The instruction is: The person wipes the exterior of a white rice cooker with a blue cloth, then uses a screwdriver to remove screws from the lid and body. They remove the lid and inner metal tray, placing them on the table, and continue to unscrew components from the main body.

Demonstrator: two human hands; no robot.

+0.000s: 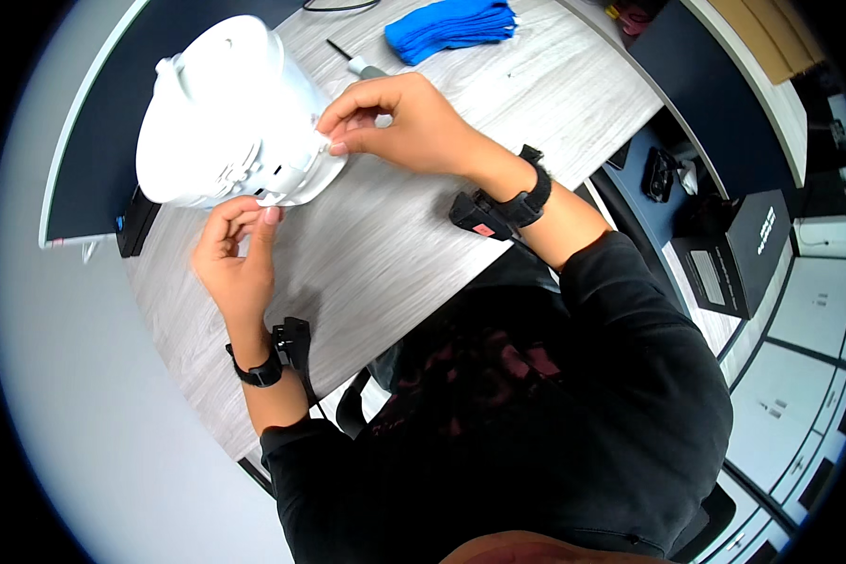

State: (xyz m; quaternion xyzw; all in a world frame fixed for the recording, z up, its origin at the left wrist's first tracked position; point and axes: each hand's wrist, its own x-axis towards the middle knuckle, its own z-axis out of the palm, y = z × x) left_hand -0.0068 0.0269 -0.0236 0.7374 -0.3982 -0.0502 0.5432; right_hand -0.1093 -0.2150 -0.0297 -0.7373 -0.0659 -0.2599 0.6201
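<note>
A white, rounded plastic appliance (240,99) lies tilted at the far left of the table, its glossy body overexposed; I cannot tell its exact kind. Small slots and raised tabs show on the side facing me. My left hand (238,254) pinches its near lower edge between thumb and fingers. At the right side of the base, my right hand (406,122) has thumb and forefinger closed at the rim. Whether a small loose part sits in either pinch is too fine to see. Behind my right hand lies a screwdriver (371,71) with a grey handle, partly hidden.
A folded blue cloth (451,30) lies at the table's far side. A black object (136,223) stands left of the appliance, against the dark partition (103,150). Both wrists wear black straps with small devices. To the right, a black box (735,254) sits beside a shelf.
</note>
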